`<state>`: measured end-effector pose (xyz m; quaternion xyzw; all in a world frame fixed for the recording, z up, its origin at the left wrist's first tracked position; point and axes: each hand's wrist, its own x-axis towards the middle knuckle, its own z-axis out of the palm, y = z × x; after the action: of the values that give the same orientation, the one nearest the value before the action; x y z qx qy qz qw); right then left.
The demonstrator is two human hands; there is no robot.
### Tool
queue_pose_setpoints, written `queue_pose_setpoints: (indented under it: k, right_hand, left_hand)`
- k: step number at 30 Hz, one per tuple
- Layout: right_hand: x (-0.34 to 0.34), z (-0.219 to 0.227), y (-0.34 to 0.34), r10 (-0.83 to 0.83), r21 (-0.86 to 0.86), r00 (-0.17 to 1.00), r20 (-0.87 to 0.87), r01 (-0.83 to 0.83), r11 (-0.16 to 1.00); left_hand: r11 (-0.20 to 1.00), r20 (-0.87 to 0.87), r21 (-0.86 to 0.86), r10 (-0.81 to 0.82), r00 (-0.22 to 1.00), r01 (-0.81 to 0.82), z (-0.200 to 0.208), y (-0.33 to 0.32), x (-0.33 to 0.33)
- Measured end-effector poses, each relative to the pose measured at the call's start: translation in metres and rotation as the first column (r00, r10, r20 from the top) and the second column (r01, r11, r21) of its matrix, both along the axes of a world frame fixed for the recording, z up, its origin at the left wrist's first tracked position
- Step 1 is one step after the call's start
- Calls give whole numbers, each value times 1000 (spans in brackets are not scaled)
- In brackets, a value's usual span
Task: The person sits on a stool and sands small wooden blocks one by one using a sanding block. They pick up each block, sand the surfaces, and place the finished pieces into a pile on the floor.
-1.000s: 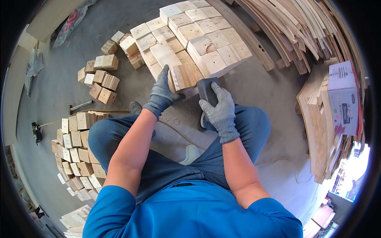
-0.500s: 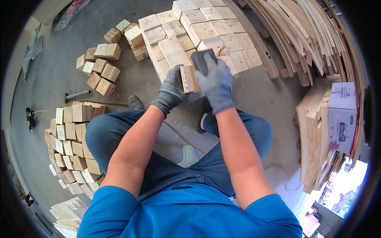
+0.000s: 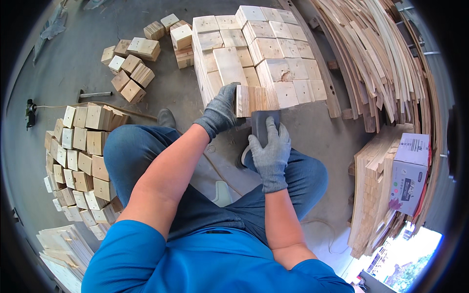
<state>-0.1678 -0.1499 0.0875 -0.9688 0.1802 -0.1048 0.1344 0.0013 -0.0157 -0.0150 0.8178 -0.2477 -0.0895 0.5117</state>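
My gloved left hand [image 3: 222, 110] is closed round the left end of a wooden block [image 3: 256, 99], whose layered, striped side faces me. In my right hand [image 3: 271, 154], also gloved in grey, is a flat dark grey block that looks like a sanding block [image 3: 265, 122]. Its upper edge is right at the wooden block's lower edge; whether the two touch I cannot tell. Just beyond my hands stands a big stack of pale wooden blocks [image 3: 288, 68], with one longer block [image 3: 229, 66] lying on top. Part of my left thumb is hidden behind the held block.
Loose blocks [image 3: 132, 63] lie on the floor at the far left, near a hammer [image 3: 95, 94]. A pile of blocks [image 3: 80, 156] stands beside my left knee. Long wooden strips [image 3: 361, 58] and a cardboard box [image 3: 410, 173] on stacked boards line the right. A cord [image 3: 215, 163] crosses the floor.
My right hand has come down toward me with the sanding block, from above the wooden block to its lower edge. The wooden block now shows its broad striped side.
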Motion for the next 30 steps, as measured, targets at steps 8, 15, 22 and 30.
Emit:
queue_pose_setpoints:
  k: [8, 15, 22, 30]
  right_hand:
    - [80, 1, -14, 9, 2, 1000, 15, -9, 1000]
    - [173, 15, -41, -75, -3, 989, -125, 76, 997]
    - [63, 8, -7, 1, 24, 1000, -29, 0, 1000]
    - [31, 5, -3, 5, 42, 1000, -17, -5, 999]
  left_hand:
    - [999, -18, -51, 15, 1000, -15, -7, -1, -3]
    - [950, -120, -311, -80, 990, 39, -8, -9, -5]
    - [998, -37, -69, 10, 999, -12, -3, 2, -2]
    - [997, 3, -77, 18, 1000, -18, -3, 0, -4]
